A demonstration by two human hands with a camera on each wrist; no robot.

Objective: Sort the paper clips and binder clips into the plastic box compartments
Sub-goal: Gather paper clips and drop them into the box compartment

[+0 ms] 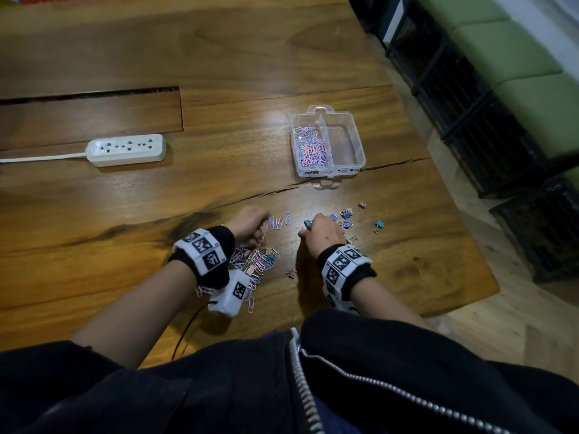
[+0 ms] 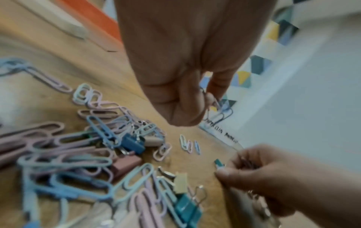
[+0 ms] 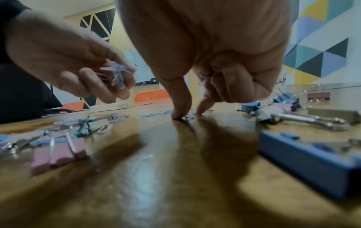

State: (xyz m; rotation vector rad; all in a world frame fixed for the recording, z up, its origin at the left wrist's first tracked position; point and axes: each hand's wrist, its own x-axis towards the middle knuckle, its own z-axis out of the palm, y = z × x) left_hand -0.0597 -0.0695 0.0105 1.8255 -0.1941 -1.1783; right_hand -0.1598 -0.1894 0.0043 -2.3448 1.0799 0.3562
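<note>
Paper clips: heaped loose on bench, near me.
Plastic box: farther off; left compartment holds paper clips.
Left hand: I grip a clip bundle.
Right hand: clenched round binder clips, fingertips pinching at the bench.
Risk: I judge overfull fists may drop clips mid-carry.

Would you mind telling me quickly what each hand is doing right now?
Left hand: closed, holding a small bunch of paper clips.
Right hand: closed, gripping binder clips, index finger and thumb touching the table.
</note>
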